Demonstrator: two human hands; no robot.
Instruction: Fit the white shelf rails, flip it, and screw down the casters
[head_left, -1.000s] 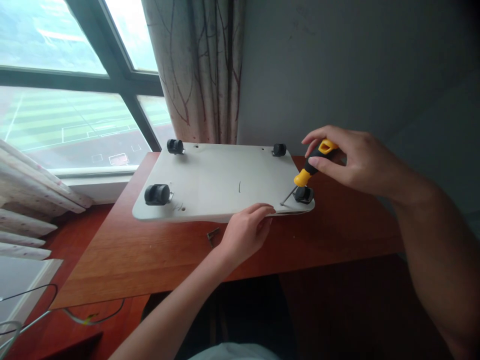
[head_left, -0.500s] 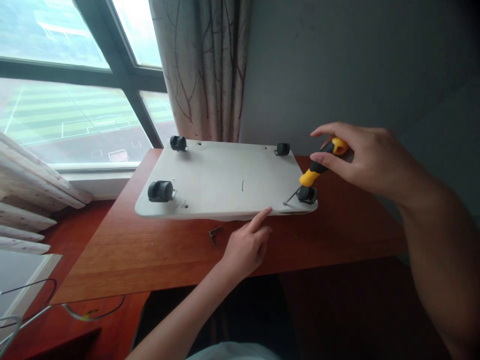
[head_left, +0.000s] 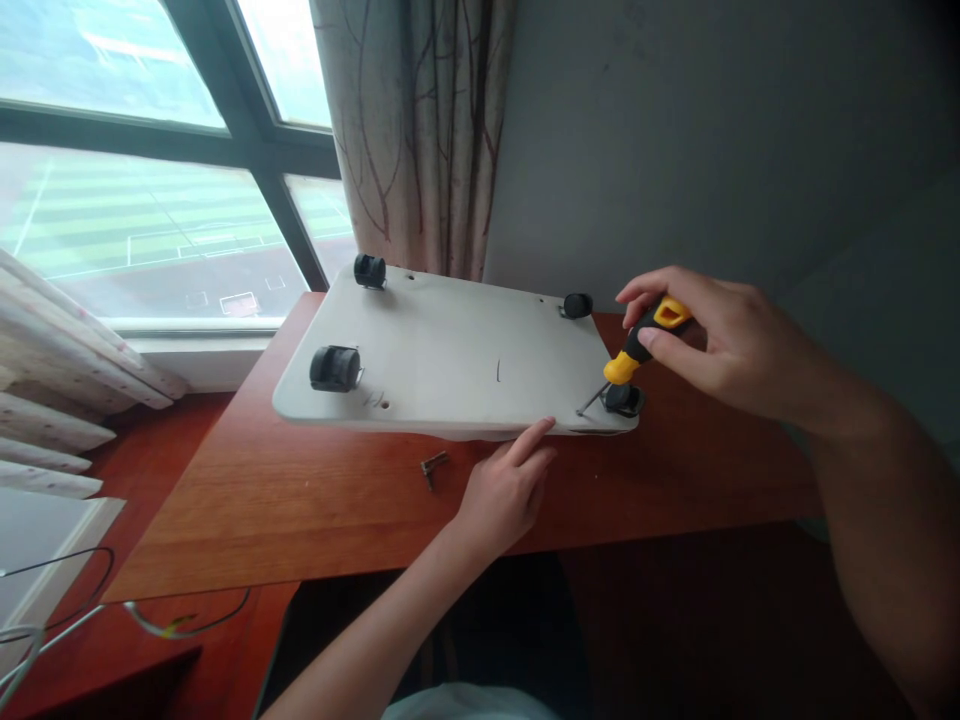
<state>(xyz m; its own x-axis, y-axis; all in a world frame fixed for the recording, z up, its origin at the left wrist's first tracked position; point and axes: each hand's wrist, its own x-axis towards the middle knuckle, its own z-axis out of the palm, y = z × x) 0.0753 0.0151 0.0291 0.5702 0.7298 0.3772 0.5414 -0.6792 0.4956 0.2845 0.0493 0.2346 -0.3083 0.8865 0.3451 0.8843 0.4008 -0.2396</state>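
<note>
A white board (head_left: 442, 345) with rounded corners lies on the table, black casters on its upper face. My right hand (head_left: 724, 340) is closed round the handle of a yellow-and-black screwdriver (head_left: 628, 352). The tilted shaft reaches down to a screw head (head_left: 580, 413) near the board's front right corner, beside the caster (head_left: 622, 400) there. My left hand (head_left: 506, 490) holds nothing. Its index finger is stretched out to the board's front edge, while the other fingers are partly curled. Several loose screws (head_left: 433, 465) lie on the wood in front of the board.
The brown wooden table (head_left: 315, 520) carries the board. Other casters stand at the front left (head_left: 335, 368), back left (head_left: 370, 271) and back right (head_left: 577, 305) corners. Behind are a patterned curtain (head_left: 420, 140), a window and a grey wall. Cables (head_left: 187, 628) show below the table's left side.
The board has turned slightly, its left side shifting back in view. The screwdriver has rotated in my right hand, its tip still at the screw. My left finger stays at the front edge.
</note>
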